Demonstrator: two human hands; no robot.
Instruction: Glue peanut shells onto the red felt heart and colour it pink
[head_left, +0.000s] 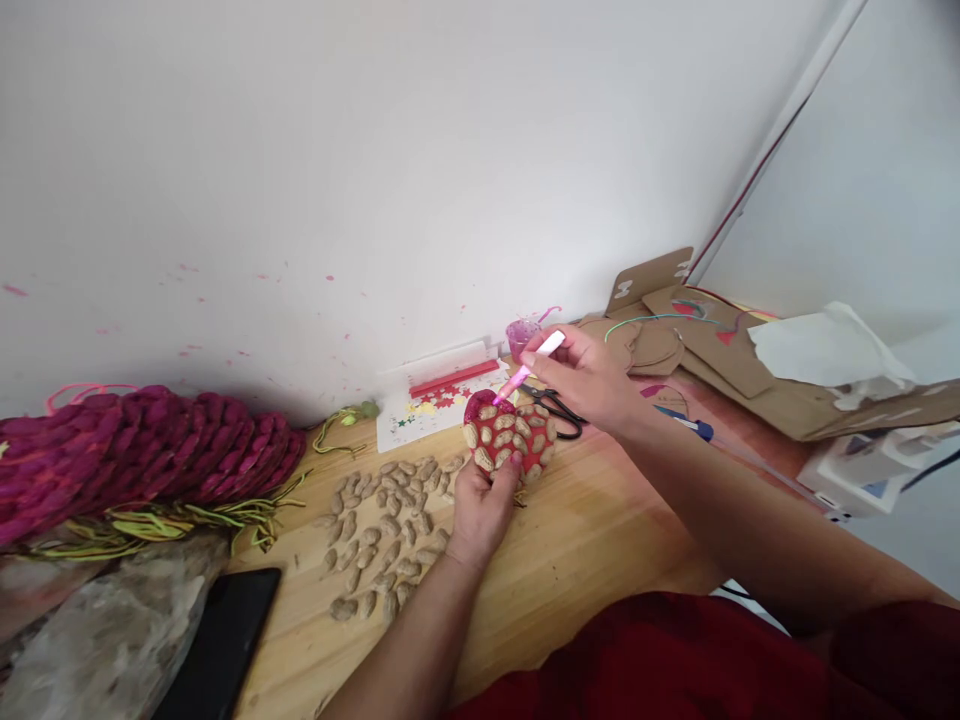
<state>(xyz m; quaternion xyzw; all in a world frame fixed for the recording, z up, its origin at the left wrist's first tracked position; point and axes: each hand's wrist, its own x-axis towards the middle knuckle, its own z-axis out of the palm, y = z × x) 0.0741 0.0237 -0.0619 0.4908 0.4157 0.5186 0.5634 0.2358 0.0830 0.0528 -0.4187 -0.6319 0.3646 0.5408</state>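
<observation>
My left hand [484, 505] grips the lower edge of a red heart-shaped piece [516, 440] covered with peanuts, its thumb on the front. The upper left part of the piece is dark pink, the other peanuts are tan. My right hand [581, 375] is closed round a white and pink brush or pen [541, 352], whose tip meets the pink part. Loose peanuts [390, 525] lie on the wooden table [570, 560] left of my left hand. Behind my right hand stands a small pink-stained cup [521, 336]. Black-handled scissors [564, 415] lie partly hidden beside the piece.
A row of magenta peanut-covered pieces [157, 455] with green strings stands at the left. Near it are a plastic bag [112, 630] and a black flat object [225, 640]. A paper with star shapes [390, 425] lies by the wall; cardboard [712, 360] is at the right.
</observation>
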